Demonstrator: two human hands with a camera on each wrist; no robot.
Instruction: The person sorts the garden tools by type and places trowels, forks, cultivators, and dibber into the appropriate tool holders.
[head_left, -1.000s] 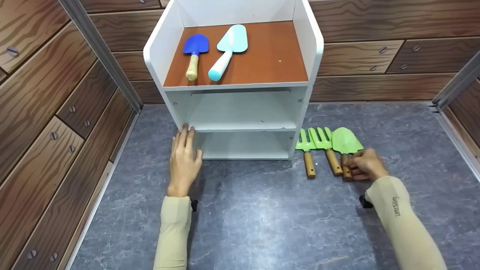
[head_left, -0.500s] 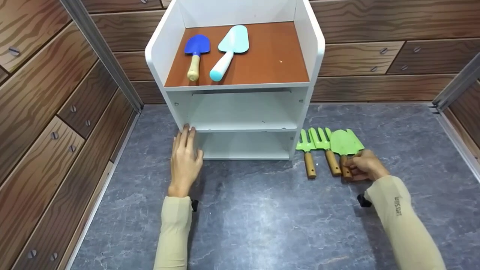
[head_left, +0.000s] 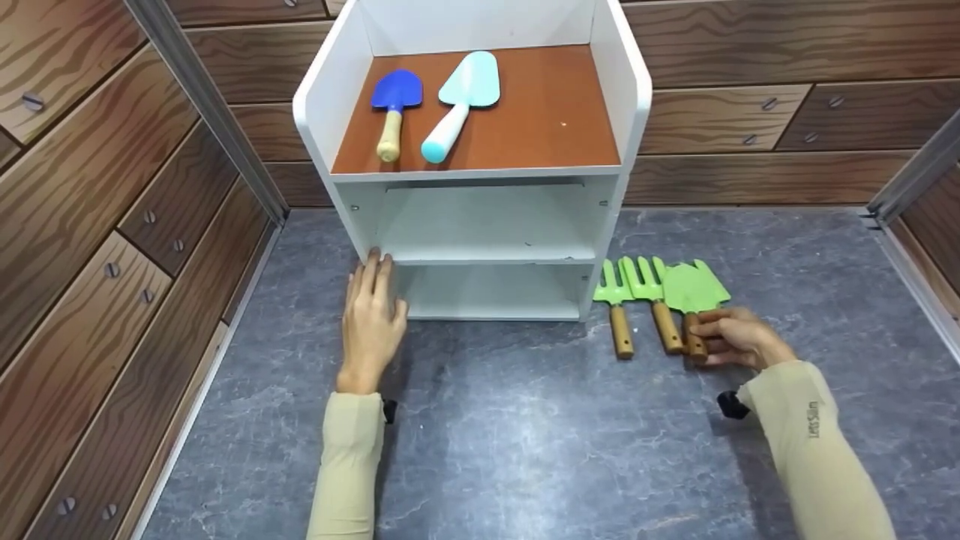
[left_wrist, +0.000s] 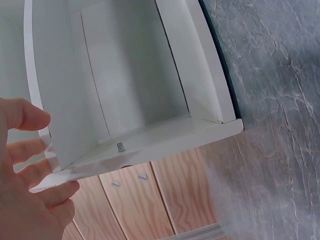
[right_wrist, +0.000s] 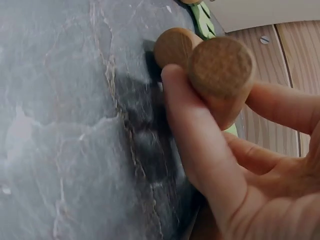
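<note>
My right hand pinches the wooden handle of a light green garden trowel on the floor at the right. In the right wrist view, thumb and fingers close around the round wooden handle, its end facing the camera. Behind the trowel's blade, on its right, shows part of another green tool. Two green hand forks with wooden handles lie just left of the trowel. My left hand rests on the left front edge of a white shelf unit, its fingers extended along the side panel.
On the unit's brown top lie a blue trowel with a wooden handle and a mint trowel with a white handle. Below are two white compartments. Wood-patterned panels stand behind and at both sides of the grey marbled floor.
The trowel's blade has shifted slightly left, showing more of the green tool behind it. My right wrist has drawn back a little to the right. The left hand stays at the shelf edge.
</note>
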